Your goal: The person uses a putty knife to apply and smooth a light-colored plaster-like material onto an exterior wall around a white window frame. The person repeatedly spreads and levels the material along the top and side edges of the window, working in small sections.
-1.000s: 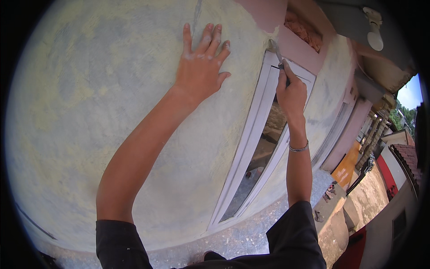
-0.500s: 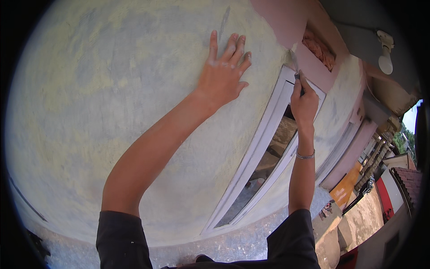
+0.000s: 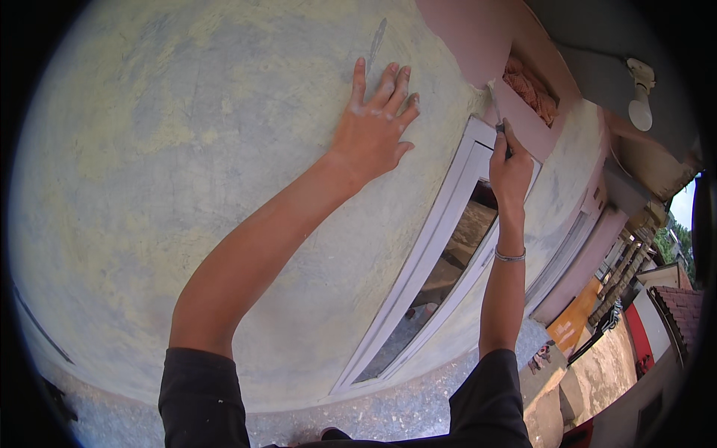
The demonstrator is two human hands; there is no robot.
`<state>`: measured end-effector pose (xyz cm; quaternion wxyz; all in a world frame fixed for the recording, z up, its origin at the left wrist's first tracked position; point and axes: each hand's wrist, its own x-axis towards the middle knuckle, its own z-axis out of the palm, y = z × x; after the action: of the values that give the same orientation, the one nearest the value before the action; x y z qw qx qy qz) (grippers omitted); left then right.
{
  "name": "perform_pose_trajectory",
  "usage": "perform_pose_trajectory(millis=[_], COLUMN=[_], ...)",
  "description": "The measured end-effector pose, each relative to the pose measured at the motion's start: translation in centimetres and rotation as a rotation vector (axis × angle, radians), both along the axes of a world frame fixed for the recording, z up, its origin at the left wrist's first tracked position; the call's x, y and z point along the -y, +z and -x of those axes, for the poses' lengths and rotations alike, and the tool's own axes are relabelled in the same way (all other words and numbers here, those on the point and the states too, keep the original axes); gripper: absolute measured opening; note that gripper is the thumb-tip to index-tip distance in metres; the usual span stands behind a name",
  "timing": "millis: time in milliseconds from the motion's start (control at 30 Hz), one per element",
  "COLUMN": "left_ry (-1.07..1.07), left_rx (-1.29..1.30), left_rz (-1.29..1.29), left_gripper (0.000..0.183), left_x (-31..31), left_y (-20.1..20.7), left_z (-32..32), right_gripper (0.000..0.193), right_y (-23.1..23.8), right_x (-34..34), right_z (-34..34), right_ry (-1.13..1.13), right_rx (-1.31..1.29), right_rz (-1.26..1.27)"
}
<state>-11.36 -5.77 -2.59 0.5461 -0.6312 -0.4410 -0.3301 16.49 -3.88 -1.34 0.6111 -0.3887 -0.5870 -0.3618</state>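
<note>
My left hand (image 3: 372, 138) lies against the patchy yellow-grey wall (image 3: 224, 119) with its fingers spread and nothing in it. White smudges mark its knuckles. To the right, my right hand (image 3: 511, 173) grips the dark handle of a putty knife (image 3: 494, 104), whose thin blade points up along the border between the yellowish coat and the pink wall paint (image 3: 478, 45). The blade is just above the top corner of a narrow white window frame (image 3: 431, 250). How firmly its edge touches the wall I cannot tell.
Right of the blade is a recess holding crumpled salmon-coloured cloth (image 3: 529, 91). A white light bulb (image 3: 640, 110) hangs from a socket under the dark ceiling. Below the wall runs a speckled grey floor (image 3: 358, 420). An orange board (image 3: 573, 317) stands at the lower right.
The putty knife has shifted slightly to the right along the pink border, with my right hand. My left hand keeps its place on the wall, while the view has tilted a little.
</note>
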Motion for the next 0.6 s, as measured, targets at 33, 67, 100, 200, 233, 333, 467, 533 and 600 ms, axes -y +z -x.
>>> perform_pose_trajectory(millis=[33,67,100,200,233,333,467,533,600], left_ry=[-0.006,-0.006,-0.010,0.009,-0.004,0.002,-0.006,0.012,0.016], left_rx=[0.003,0.001,0.004,-0.009,-0.009,-0.006,-0.011,-0.006,-0.006], left_rz=[0.005,0.011,0.007,-0.002,0.002,0.000,0.009,0.005,0.012], left_gripper=[0.072,0.072,0.072,0.072,0.072,0.072,0.073,0.073,0.073], left_x=[0.0,-0.1,-0.1,-0.1,-0.1,0.0,0.0,0.0,0.0], left_y=[0.0,0.0,0.0,0.1,0.1,0.1,0.1,0.1,0.0], left_z=[0.0,0.0,0.0,0.1,0.1,0.2,0.2,0.1,0.0], right_gripper=[0.038,0.039,0.039,0.040,0.040,0.039,0.038,0.038,0.038], right_y=[-0.1,0.0,0.3,1.9,2.5,2.9,1.1,0.9,1.3], right_x=[-0.2,-0.4,-0.6,-1.2,-1.3,-1.1,-0.6,-0.4,-0.2], right_z=[-0.2,-0.3,-0.4,-0.8,-0.9,-1.2,-1.3,-1.2,-1.1], right_ry=[-0.031,-0.088,-0.059,-0.048,-0.026,0.008,-0.069,-0.078,-0.046], right_rx=[-0.039,-0.108,-0.037,-0.016,-0.035,-0.029,0.027,0.000,-0.015], right_rz=[0.099,0.227,0.101,0.004,-0.007,-0.017,0.020,0.053,0.030])
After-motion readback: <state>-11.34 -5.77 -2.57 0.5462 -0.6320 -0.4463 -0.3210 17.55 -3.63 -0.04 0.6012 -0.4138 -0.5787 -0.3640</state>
